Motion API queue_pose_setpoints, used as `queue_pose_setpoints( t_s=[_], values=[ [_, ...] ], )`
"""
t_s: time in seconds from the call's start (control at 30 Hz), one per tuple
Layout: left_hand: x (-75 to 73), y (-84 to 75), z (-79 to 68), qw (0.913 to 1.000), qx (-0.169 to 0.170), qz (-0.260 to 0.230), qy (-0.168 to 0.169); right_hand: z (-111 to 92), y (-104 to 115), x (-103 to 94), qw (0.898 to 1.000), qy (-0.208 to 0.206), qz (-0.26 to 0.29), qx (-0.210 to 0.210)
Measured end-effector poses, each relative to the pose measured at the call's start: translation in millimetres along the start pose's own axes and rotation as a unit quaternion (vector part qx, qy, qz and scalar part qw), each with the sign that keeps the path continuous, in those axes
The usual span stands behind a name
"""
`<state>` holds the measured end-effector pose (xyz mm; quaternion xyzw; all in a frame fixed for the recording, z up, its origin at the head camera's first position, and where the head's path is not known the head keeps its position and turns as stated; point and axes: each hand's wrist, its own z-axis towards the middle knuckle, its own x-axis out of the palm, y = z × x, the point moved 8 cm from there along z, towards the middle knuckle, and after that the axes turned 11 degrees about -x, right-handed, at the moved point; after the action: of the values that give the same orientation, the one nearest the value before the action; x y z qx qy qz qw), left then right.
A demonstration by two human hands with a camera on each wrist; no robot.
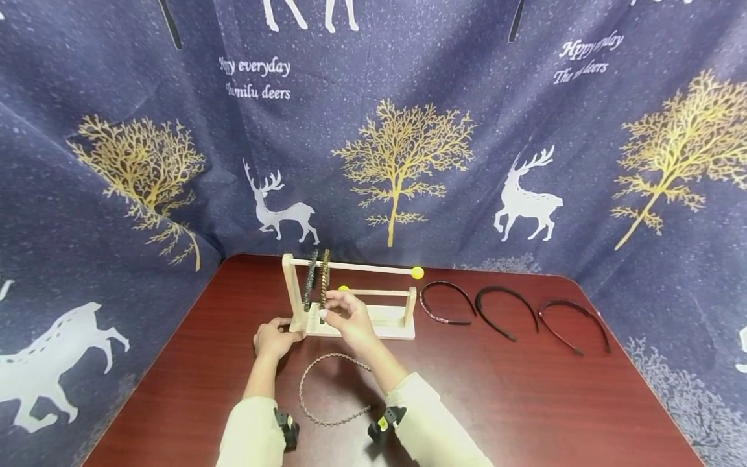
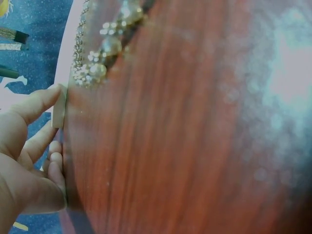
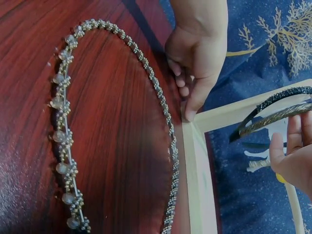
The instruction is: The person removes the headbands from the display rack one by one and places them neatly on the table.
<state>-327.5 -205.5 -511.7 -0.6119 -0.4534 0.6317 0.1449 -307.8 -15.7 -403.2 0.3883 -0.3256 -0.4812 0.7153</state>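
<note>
A light wooden rack [image 1: 290,285] stands on the table, with a tall post on its left and a shorter one on its right. My left hand [image 1: 274,338] holds the left end of its base, fingers at the corner. Two headbands hang near the left of the upper rod: a dark sparkly headband [image 1: 310,282] and a gold braided headband [image 1: 324,272]. On the gold one, my right hand [image 1: 352,321] pinches the lower part between thumb and fingers. A beaded headband [image 3: 61,136] lies on the table in front of the rack, between my forearms.
To the right of the rack lie a headband with a patterned band [image 1: 434,316], a plain black headband [image 1: 496,324] and a thin dark red headband [image 1: 560,337]. Yellow balls cap the rods, one of them the upper rod's ball [image 1: 417,272]. A patterned cloth [image 1: 362,84] hangs behind the table.
</note>
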Motion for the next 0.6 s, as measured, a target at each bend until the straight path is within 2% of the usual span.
queue_pose_setpoints(
  t_s=[0.17,0.37,0.6],
  values=[
    [0.0,-0.9,0.1,1.0,0.001,-0.003,0.0,1.6,3.1,-1.7,1.0,-0.016,-0.01,-0.006],
    [1.1,0.7,0.0,0.9999,-0.006,-0.01,0.009,2.2,0.7,-2.6,1.0,-0.013,-0.002,-0.007],
    [-0.4,2.6,0.1,1.0,-0.002,0.002,-0.004,2.9,1.1,-4.1,1.0,-0.015,-0.01,-0.026]
  ],
)
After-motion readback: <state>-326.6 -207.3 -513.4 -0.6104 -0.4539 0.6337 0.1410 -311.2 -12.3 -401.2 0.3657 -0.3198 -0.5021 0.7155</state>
